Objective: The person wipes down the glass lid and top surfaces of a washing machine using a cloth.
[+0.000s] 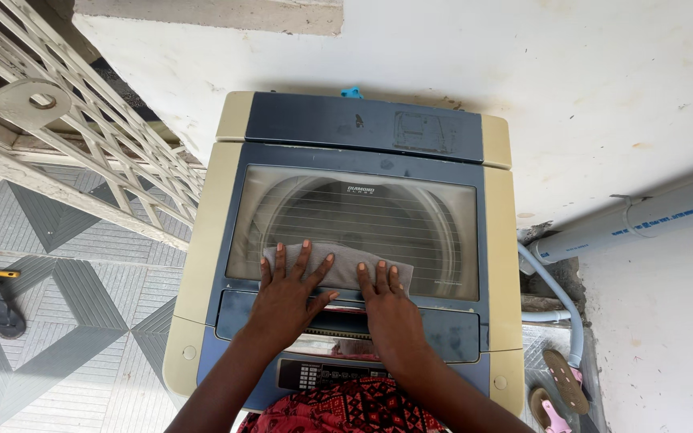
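Wiping step judged underway: grey cloth (338, 267) is pressed flat on washing machine lid (362, 216) under left hand (286, 301) and right hand (391, 309), fingers spread, nothing clamped; next, sliding likely needed.

Pretty bright daylight shot, soft and even, no harsh shadows anywhere. The white wall (571, 88) up top is close to blown out. The glass lid (362, 216) of the washing machine (206, 240) has a hazy sheen that washes out the drum underneath. Wide-angle lens bends the metal gate (82, 152) and the grey pipe (643, 216) near the edges. Focus is sharp throughout.
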